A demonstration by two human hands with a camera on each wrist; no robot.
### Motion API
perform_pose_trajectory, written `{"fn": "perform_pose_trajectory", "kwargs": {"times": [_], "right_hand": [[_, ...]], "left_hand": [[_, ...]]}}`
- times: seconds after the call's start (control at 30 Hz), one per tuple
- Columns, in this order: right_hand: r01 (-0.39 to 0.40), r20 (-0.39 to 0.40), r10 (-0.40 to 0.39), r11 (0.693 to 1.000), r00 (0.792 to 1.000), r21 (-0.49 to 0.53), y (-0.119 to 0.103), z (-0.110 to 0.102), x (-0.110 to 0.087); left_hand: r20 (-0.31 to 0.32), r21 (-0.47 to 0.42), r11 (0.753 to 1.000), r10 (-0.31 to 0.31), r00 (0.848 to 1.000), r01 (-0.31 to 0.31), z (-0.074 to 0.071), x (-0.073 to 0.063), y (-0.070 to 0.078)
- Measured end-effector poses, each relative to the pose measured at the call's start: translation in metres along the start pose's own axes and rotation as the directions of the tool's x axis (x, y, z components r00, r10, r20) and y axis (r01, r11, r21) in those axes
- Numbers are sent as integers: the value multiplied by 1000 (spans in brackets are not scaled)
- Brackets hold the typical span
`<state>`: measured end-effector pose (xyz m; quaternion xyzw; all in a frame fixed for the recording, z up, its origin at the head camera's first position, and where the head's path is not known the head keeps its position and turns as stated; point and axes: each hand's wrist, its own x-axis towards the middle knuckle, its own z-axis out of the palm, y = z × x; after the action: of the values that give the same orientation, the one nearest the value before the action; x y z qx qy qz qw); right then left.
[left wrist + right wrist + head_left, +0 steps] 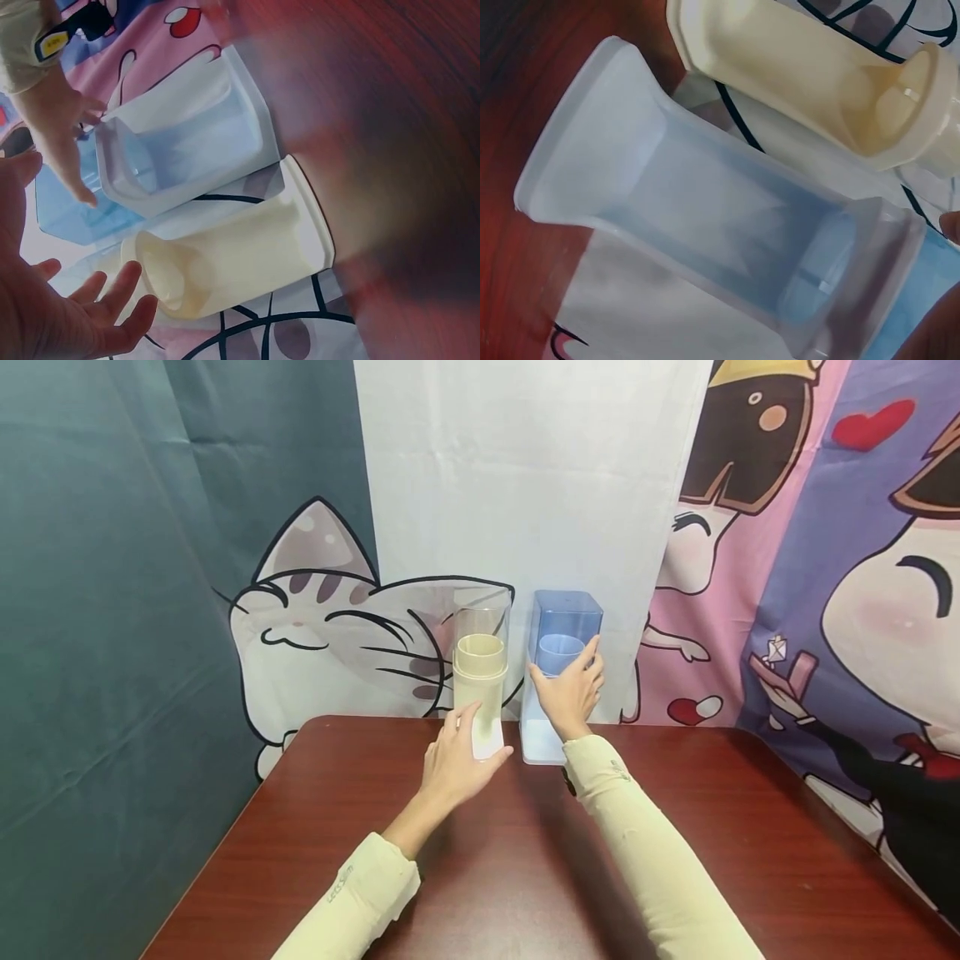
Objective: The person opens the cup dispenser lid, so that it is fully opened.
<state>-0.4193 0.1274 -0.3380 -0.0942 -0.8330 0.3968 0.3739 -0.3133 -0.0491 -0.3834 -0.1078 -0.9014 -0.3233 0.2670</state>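
Observation:
Two tall cup dispensers stand side by side at the table's back edge. The cream dispenser (480,693) has a clear upper cover, a round collar, and a hollow lower part. Its blue neighbour (536,710) has a translucent blue cover above a pale, open-fronted base. My left hand (455,760) is low in front of the cream dispenser, its fingers spread and holding nothing. At the blue dispenser's upper part, my right hand (572,691) spans the front, thumb near the left edge and fingers near the right. In the left wrist view that hand's fingers (79,180) overlap the blue cover.
The reddish-brown wooden table (480,860) stretches from the dispensers toward me. Directly behind them hangs a printed cloth backdrop (525,468) with a cartoon cat on the left and cartoon figures on the right.

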Motion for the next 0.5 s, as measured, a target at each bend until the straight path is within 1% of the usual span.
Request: {"fn": "perform_pose_trajectory", "kwargs": {"times": [0.1, 0.23, 0.37, 0.5], "right_hand": [[-7, -31, 8, 1000, 999, 24, 2, 5, 0], [-25, -49, 27, 999, 998, 46, 5, 10, -1], [-39, -67, 43, 997, 997, 59, 7, 11, 0], [-35, -74, 42, 995, 996, 92, 6, 10, 2]], "left_hand": [[-5, 1, 1000, 0, 1000, 0, -2, 0, 1], [-5, -1, 1000, 10, 1000, -10, -3, -2, 2], [6, 2, 999, 32, 999, -32, -4, -4, 4], [-3, 3, 999, 44, 999, -44, -7, -4, 5]]}}
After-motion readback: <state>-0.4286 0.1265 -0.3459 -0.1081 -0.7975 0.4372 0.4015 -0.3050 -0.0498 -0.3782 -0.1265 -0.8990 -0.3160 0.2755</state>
